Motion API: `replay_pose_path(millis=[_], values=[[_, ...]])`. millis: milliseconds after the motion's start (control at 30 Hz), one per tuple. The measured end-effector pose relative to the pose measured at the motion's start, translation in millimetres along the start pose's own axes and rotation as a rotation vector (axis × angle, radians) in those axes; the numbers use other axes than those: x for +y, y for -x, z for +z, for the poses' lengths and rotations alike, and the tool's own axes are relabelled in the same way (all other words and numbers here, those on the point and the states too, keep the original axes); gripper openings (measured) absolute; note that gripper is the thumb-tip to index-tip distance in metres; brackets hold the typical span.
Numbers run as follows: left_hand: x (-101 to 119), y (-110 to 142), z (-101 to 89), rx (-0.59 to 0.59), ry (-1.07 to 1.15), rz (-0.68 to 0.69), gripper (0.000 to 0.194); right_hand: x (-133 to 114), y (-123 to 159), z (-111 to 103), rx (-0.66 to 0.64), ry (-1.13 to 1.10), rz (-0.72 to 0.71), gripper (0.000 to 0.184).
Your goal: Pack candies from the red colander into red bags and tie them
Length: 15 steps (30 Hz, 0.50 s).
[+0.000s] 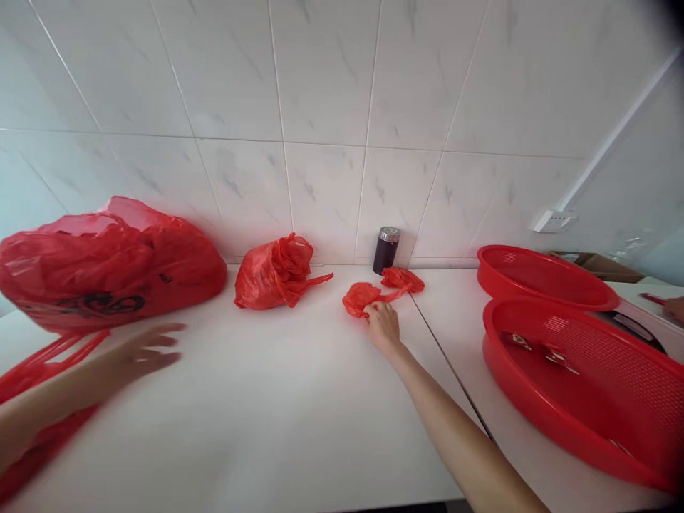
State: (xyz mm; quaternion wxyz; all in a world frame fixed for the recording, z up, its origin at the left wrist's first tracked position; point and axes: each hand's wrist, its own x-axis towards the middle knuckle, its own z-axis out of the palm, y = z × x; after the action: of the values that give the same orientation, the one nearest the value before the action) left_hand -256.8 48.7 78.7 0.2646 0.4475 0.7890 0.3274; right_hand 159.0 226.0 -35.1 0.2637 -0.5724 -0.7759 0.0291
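My right hand (381, 323) reaches across the white counter and closes its fingers on a small crumpled red plastic bag (360, 296). A second crumpled red bag (403, 278) lies just behind it, joined by a thin strip. My left hand (140, 353) hovers over the counter on the left with fingers spread, blurred, holding nothing. It is just below a large full red plastic bag (107, 260). A medium tied red bag (275, 274) sits between the two hands near the wall.
A dark cylindrical jar with a silver lid (385, 250) stands against the tiled wall. Two red plastic baskets (539, 399) (539, 274) sit on the right. A wall socket (553, 219) is above them. Another person's fingers (674, 308) show at the far right edge.
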Motion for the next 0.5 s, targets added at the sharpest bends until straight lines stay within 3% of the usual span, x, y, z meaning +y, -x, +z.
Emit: replay_pose_path(millis=[67, 133, 233, 333, 400, 500], values=[[29.3, 4.2, 47.6, -0.397, 0.014, 0.028, 0.064, -20.9, 16.4, -0.1, -0.017, -0.019, -0.115, 0.019], [55.3, 10.3, 102.6, -0.517, 0.153, -0.030, 0.063, -44.4, 38.2, -0.8, -0.044, -0.047, -0.229, 0.025], [79.2, 17.6, 182.5, -0.539, 0.479, -0.111, 0.063, -69.8, 70.1, -3.2, -0.106, -0.080, -0.362, 0.029], [81.4, 20.5, 239.3, -0.492, 0.661, -0.091, 0.030, -70.4, 92.9, -9.0, -0.134, -0.142, -0.413, 0.035], [74.7, 20.8, 259.3, -0.417, 0.815, -0.113, 0.019, -57.8, 103.8, -15.9, -0.144, -0.167, -0.353, 0.039], [61.3, 20.6, 268.2, -0.275, 1.032, -0.196, 0.015, -32.0, 117.1, -31.0, -0.255, -0.135, -0.234, 0.041]])
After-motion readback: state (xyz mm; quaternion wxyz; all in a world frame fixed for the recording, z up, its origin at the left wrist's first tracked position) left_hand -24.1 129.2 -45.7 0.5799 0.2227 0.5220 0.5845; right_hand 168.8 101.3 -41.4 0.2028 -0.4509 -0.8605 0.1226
